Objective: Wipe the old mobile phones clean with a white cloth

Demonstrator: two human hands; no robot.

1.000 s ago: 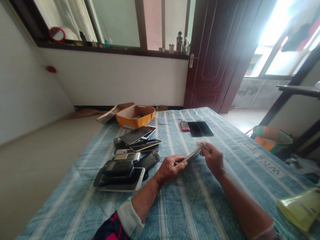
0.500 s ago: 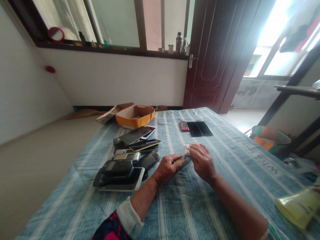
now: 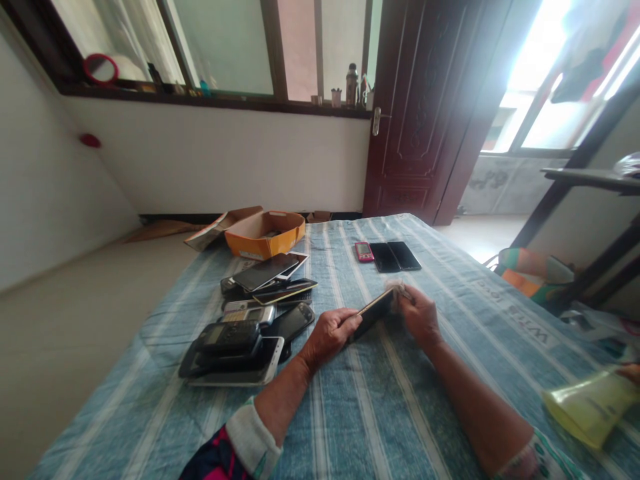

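Note:
My left hand (image 3: 334, 333) is closed on the near left end of a dark mobile phone (image 3: 374, 315), which it holds tilted above the striped cloth. At the phone's far right end, my right hand (image 3: 419, 313) pinches a crumpled white tissue (image 3: 397, 288) against the edge. The tissue is partly blurred. Beyond my hands lie a small pink phone (image 3: 365, 251) and two black phones (image 3: 396, 257) side by side. To the left is a loose pile of old phones, with a black handset (image 3: 229, 337) and a white-edged phone (image 3: 273, 360) at its near end.
An open orange cardboard box (image 3: 270, 245) stands at the far left of the table, whose blue striped cloth (image 3: 340, 413) covers the top. A yellow translucent bag (image 3: 585, 407) lies at the right edge. A dark red door (image 3: 420, 120) stands behind.
My right hand has moved right with the tissue, to the phone's far end. More of the phone's dark face shows now. My left hand keeps its hold.

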